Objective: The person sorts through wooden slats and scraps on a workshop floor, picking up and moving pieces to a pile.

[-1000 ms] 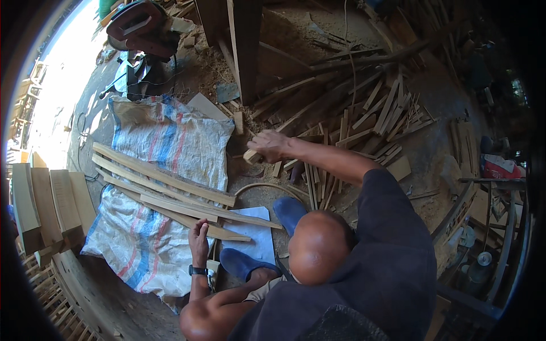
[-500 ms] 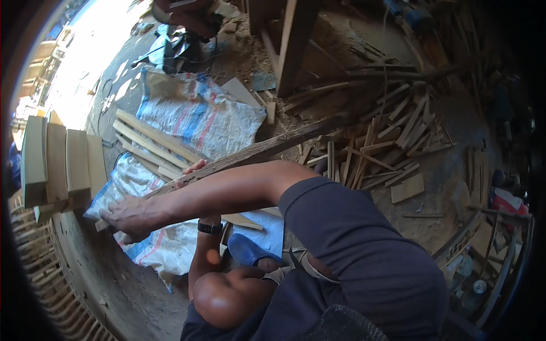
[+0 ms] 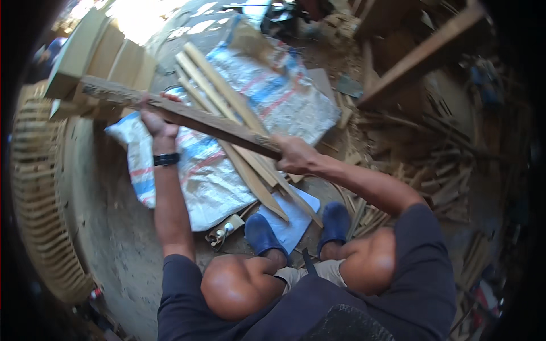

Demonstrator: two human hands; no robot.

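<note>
The long dark plank [image 3: 182, 116], a second ago not yet lifted from the scrap pile, is now held level above the woven sack [image 3: 256, 113]. It is gripped near one end by the left hand [image 3: 156, 122], moved up from the slats, and at the other by the right hand [image 3: 293, 154].

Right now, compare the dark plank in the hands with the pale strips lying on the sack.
The dark plank is weathered, grey-brown and rough; the pale strips are light, clean-cut wood.
The dark plank is held up off the ground by the left hand and right hand; the pale strips lie flat on the woven sack.
The dark plank is a single piece; the pale strips are several, side by side.
Both are long, narrow wood.
</note>
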